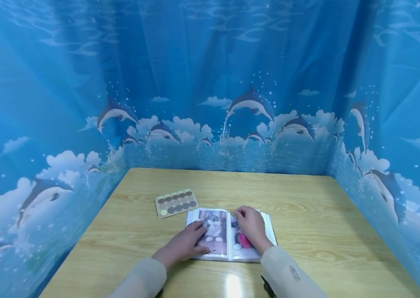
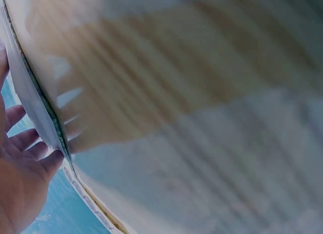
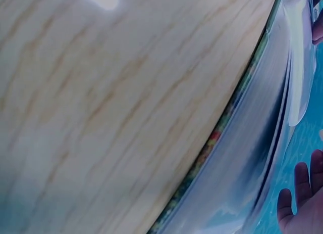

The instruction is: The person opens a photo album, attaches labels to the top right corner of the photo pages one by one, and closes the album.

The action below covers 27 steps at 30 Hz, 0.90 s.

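An open photo album [image 1: 215, 231] lies on the wooden table [image 1: 306, 215], showing cat pictures. My left hand [image 1: 185, 244] rests flat on the left page with its fingers straight. My right hand [image 1: 250, 225] sits on the right page with its knuckles up and its fingers curled at the leaves. The left wrist view shows my left hand [image 2: 20, 183], fingers spread, beside the album's edge [image 2: 45, 118]. In the right wrist view the album's leaves [image 3: 262, 133] fan up off the table [image 3: 101, 118], blurred.
A tan sheet of round stickers [image 1: 176, 203] lies just left of and behind the album. Blue dolphin-print curtains [image 1: 232, 103] wall in the table on three sides. Bare wood lies to the right and behind the album.
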Each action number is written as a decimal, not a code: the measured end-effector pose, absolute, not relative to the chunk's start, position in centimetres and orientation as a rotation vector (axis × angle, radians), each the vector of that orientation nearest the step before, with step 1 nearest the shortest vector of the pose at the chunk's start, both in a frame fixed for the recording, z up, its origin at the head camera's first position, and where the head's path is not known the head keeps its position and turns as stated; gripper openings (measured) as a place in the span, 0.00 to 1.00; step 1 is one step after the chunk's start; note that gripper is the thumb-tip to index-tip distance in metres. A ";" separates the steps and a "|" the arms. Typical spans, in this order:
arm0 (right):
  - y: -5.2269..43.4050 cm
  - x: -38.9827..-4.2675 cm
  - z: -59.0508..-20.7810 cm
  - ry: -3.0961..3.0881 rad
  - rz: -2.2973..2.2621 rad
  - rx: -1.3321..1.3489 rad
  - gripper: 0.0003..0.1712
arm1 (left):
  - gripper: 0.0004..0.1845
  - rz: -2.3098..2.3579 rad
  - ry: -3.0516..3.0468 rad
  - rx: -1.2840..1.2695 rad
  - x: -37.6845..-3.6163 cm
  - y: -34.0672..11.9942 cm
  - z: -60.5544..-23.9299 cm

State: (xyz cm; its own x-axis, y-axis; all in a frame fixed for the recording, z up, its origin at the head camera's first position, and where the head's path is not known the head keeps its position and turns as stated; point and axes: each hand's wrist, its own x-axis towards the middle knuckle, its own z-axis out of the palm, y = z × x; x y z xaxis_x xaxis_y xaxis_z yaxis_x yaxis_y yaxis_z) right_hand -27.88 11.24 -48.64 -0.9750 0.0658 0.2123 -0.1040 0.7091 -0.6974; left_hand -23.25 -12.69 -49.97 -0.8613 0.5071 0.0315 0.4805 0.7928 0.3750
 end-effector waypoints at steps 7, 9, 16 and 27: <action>10.8 -28.5 -49.0 -2.701 1.087 0.052 0.07 | 0.40 0.541 2.900 0.800 -23.4 -12.9 -50.2; 10.7 -28.8 -49.0 -2.719 1.082 0.044 0.08 | 0.41 0.527 2.896 0.796 -23.4 -12.9 -50.3; 10.1 -29.8 -48.7 -2.738 1.040 0.068 0.09 | 0.41 0.521 2.905 0.819 -23.4 -13.1 -50.6; 9.6 -31.0 -49.3 -2.776 0.905 0.157 0.09 | 0.40 0.554 2.884 0.814 -23.3 -13.1 -50.2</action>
